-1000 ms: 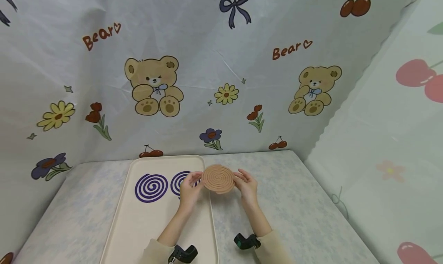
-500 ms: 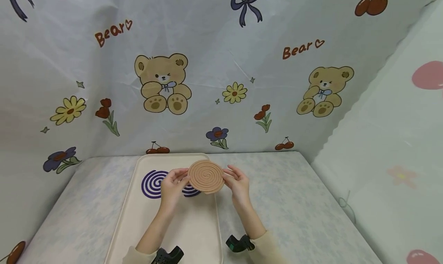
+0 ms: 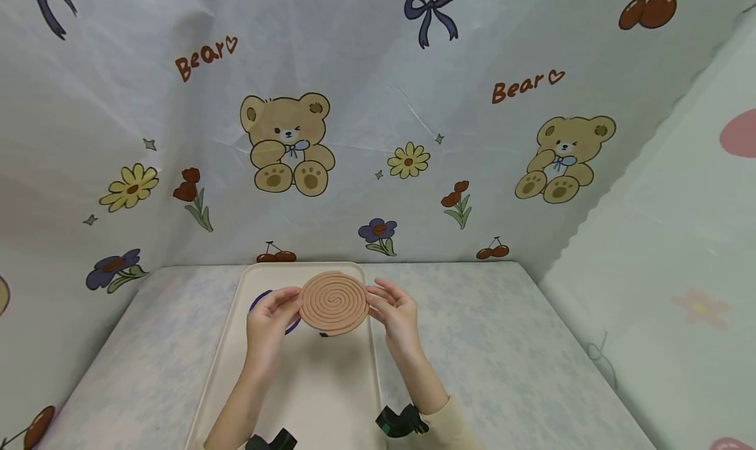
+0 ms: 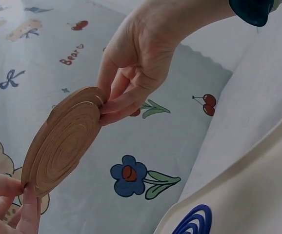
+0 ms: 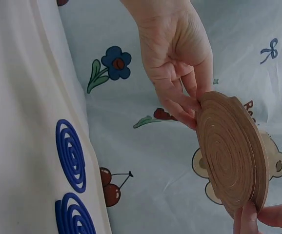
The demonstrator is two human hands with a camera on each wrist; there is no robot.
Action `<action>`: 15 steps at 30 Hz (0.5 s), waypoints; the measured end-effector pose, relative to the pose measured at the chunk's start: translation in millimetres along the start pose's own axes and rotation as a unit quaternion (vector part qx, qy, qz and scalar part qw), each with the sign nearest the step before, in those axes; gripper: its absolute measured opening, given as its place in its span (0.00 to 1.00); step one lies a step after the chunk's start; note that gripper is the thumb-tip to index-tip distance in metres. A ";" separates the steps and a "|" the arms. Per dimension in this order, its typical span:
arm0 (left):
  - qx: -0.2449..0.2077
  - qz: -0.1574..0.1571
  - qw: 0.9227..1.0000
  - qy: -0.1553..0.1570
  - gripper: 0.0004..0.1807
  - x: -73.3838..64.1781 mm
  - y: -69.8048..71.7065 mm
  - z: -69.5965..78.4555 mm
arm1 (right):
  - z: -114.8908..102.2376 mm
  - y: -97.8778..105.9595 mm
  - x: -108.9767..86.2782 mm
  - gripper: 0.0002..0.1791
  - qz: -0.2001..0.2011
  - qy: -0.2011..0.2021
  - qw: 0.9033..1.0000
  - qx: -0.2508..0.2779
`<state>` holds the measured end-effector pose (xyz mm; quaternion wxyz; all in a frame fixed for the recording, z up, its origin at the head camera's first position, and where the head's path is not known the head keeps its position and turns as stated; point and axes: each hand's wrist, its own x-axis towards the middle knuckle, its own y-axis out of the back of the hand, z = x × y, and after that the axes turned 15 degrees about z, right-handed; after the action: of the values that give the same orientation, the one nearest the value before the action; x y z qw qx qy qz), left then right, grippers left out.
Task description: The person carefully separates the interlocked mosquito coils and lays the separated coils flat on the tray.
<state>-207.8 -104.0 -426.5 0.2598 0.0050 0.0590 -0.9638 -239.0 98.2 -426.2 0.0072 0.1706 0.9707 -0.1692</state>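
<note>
Between the left hand (image 3: 266,325) and right hand (image 3: 398,317), each pinching 1 edge in its fingertips, there's a tan, flat, round spiral coil stack (image 3: 334,300) (material's unclear). It's just moved leftward with them, so I'd say it's properly over the cream rectangular tray (image 3: 331,401) now, 2 blue spiral coils (image 5: 73,156) lying below the hands.

room type unclear, cloth-screened: bear-print sheet (image 3: 360,69) behind mottled tabletop (image 3: 496,351), paler flower-print sheet (image 3: 667,246) at right.
</note>
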 end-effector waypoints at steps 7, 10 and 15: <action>-0.007 0.001 1.000 -0.005 0.14 -3.8 8.3 11.7 | -11.4 1.3 -14.1 0.24 -0.011 0.003 1.000 -0.011; -0.010 0.000 1.000 -0.010 0.14 -5.4 10.2 14.0 | -15.8 2.4 -18.1 0.24 -0.015 0.001 1.000 -0.005; -0.014 -0.002 1.000 -0.022 0.14 -7.7 10.2 16.7 | -19.8 3.4 -20.1 0.25 -0.023 -0.006 1.000 0.007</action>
<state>-195.7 -110.9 -410.8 0.2588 -0.0200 0.0665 -0.9634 -218.0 101.1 -407.2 0.0077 0.1473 0.9731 -0.1769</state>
